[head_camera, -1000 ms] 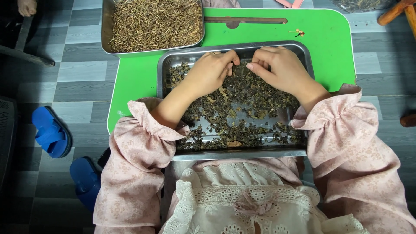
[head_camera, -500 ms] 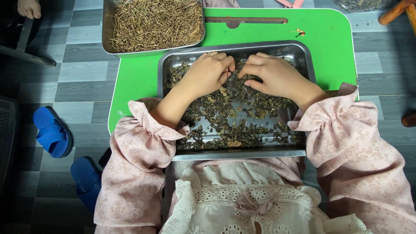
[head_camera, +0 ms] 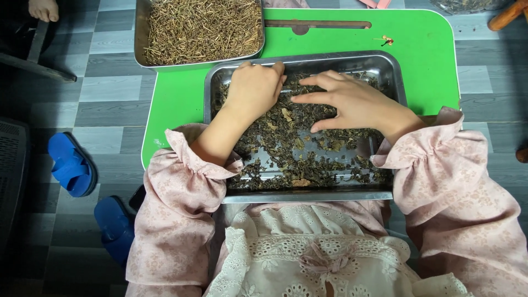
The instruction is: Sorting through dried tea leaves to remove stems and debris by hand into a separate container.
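A metal tray [head_camera: 391, 65] rests on a small green table [head_camera: 181, 99] in front of me, spread with dark dried leaves [head_camera: 300, 151]. My left hand [head_camera: 254, 88] lies knuckles-up on the leaves near the tray's far left corner, fingers curled into the pile; whether it holds any leaves is hidden. My right hand [head_camera: 352, 102] is flat on the leaves at the tray's centre right, fingers spread and pointing left. Pink ruffled sleeves cover both forearms.
A second metal tray [head_camera: 142, 52] filled with thin brown dried stems sits at the table's far left corner. Two blue slippers [head_camera: 71, 165] lie on the grey tiled floor to the left. Another person's bare foot [head_camera: 44, 9] shows at the top left.
My hands have drawn apart. The right hand has opened from a pinch and spread flat over the leaves, while the left has shifted toward the tray's far edge.
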